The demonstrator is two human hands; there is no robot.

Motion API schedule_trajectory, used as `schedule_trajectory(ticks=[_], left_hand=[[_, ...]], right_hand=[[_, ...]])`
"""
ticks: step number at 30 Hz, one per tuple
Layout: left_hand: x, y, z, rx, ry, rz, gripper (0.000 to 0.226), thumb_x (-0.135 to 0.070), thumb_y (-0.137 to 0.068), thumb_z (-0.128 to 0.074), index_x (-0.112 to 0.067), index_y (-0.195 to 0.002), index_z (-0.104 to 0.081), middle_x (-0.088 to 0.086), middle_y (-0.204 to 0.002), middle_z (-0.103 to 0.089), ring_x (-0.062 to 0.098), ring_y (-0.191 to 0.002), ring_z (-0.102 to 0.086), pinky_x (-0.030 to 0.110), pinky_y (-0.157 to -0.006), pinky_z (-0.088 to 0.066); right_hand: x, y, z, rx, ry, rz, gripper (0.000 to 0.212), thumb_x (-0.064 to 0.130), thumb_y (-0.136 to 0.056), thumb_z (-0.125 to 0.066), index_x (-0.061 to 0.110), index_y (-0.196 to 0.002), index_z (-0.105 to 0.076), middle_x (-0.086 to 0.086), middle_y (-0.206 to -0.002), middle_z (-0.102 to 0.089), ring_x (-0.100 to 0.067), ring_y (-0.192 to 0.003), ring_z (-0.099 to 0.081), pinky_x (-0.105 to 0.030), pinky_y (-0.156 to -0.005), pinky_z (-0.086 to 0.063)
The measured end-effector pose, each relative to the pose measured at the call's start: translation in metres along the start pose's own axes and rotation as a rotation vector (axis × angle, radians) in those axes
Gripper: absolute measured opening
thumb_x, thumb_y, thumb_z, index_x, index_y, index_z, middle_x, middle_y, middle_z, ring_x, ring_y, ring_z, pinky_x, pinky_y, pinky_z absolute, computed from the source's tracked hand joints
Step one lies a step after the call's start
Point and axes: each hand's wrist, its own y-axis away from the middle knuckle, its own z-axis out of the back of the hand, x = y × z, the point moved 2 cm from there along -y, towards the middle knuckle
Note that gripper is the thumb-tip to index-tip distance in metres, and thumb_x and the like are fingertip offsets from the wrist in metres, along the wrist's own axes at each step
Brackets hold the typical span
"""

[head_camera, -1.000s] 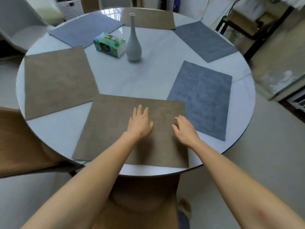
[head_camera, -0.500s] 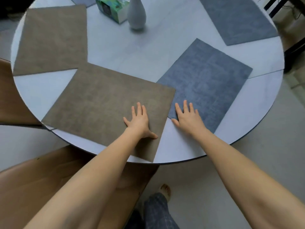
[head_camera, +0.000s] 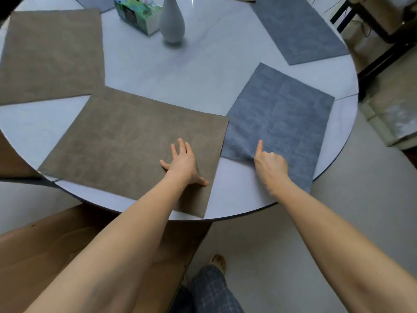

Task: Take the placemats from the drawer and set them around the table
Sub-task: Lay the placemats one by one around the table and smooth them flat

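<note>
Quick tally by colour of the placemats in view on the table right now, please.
Brown placemats: 2, the near one under the left hand and one at far left.
Blue-grey placemats: 3, one under the right hand at, one at far right, and a corner at the top edge.
Total: 5.

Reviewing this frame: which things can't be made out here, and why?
- Tissue box, head view: top cut by the frame edge; label too blurred to read.
- Vase: neck cut off at top.
- Right hand on the blue placemat: curled fingers hide any pinch.
- Drawer: out of view.
</note>
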Motion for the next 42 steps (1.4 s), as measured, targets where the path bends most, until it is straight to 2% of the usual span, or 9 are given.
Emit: schedule_trajectory(ticks=[6,13,15,17,21,26,31,37,42], left_hand=[[0.002,0.002,0.001,-0.004,0.001,-0.012,0.137,-0.052,-0.064,-0.082,-0.008,-0.151,0.014,0.005,-0.158,0.025,0.029,-0.147,0.017,0.066,-0.113,-0.008],[0.009,-0.002,-0.001,-0.068,-0.114,-0.029,0.138,-0.067,-0.060,-0.075,-0.011,-0.152,0.011,0.002,-0.161,0.017,0.027,-0.149,0.009,0.058,-0.113,-0.024],[0.010,-0.003,-0.002,-0.085,-0.164,-0.035,0.138,-0.072,-0.060,-0.072,-0.012,-0.153,0.010,0.002,-0.161,0.014,0.026,-0.149,0.007,0.059,-0.113,-0.025],[0.011,-0.003,0.002,-0.102,-0.223,-0.051,0.135,-0.074,-0.058,-0.071,-0.014,-0.153,0.004,0.002,-0.162,0.008,0.027,-0.149,0.001,0.066,-0.110,-0.015],[0.025,-0.007,0.020,-0.223,-0.237,-0.097,0.125,-0.074,-0.054,-0.073,-0.020,-0.151,-0.016,0.004,-0.156,-0.020,0.034,-0.144,-0.012,0.073,-0.108,-0.003],[0.062,-0.011,0.013,-0.099,-0.007,0.101,0.152,-0.076,-0.049,-0.074,-0.014,-0.150,0.021,0.005,-0.157,0.027,0.038,-0.143,0.026,0.073,-0.107,0.000],[0.065,-0.012,0.009,-0.145,0.001,0.100,0.155,-0.079,-0.045,-0.072,-0.012,-0.150,0.020,0.001,-0.157,0.027,0.036,-0.144,0.023,0.073,-0.108,-0.005],[0.053,-0.013,0.019,-0.094,-0.025,0.169,0.154,-0.068,-0.047,-0.081,-0.009,-0.151,0.016,0.005,-0.159,0.022,0.040,-0.145,0.017,0.070,-0.110,-0.012],[0.043,-0.013,0.025,-0.040,-0.019,0.216,0.154,-0.059,-0.048,-0.086,-0.005,-0.149,0.018,0.009,-0.159,0.021,0.043,-0.144,0.015,0.067,-0.111,-0.016]], right_hand=[[0.002,0.022,-0.011,0.078,-0.184,-0.212,0.065,-0.007,-0.090,-0.040,-0.016,-0.144,-0.006,-0.019,-0.104,-0.068,-0.031,-0.089,-0.068,-0.036,-0.070,-0.055],[0.006,0.002,-0.012,-0.007,-0.043,-0.091,0.060,-0.005,-0.091,-0.036,-0.007,-0.147,-0.013,-0.010,-0.096,-0.069,-0.021,-0.081,-0.067,-0.028,-0.056,-0.038],[0.004,-0.002,-0.014,0.005,-0.069,-0.103,0.059,-0.002,-0.093,-0.035,-0.004,-0.148,-0.014,-0.013,-0.105,-0.066,-0.024,-0.090,-0.065,-0.031,-0.062,-0.041],[0.002,-0.003,-0.013,0.034,-0.113,-0.131,0.055,0.011,-0.098,-0.036,-0.001,-0.148,-0.016,-0.016,-0.121,-0.058,-0.028,-0.106,-0.058,-0.033,-0.074,-0.045],[0.005,-0.014,0.010,-0.030,-0.252,-0.120,0.051,0.041,-0.101,-0.030,0.002,-0.131,-0.046,-0.016,-0.127,-0.048,-0.031,-0.117,-0.044,-0.040,-0.093,-0.037],[0.069,-0.056,0.063,-0.207,-0.488,0.246,0.057,0.039,-0.101,-0.032,0.012,-0.150,-0.021,-0.013,-0.157,-0.019,-0.029,-0.145,-0.016,-0.041,-0.118,-0.012],[0.168,-0.103,0.080,-0.212,-0.485,0.582,0.062,0.041,-0.100,-0.032,0.018,-0.153,-0.008,-0.007,-0.161,-0.003,-0.023,-0.149,0.001,-0.035,-0.120,0.002],[0.165,-0.116,0.045,-0.247,-0.400,0.679,0.063,0.051,-0.099,-0.023,0.022,-0.153,-0.005,-0.001,-0.161,0.000,-0.017,-0.149,0.003,-0.032,-0.120,0.006],[0.108,-0.129,0.028,-0.229,-0.451,0.500,0.063,0.045,-0.100,-0.024,0.016,-0.153,-0.004,-0.003,-0.161,-0.001,-0.019,-0.149,0.003,-0.033,-0.120,0.006]])
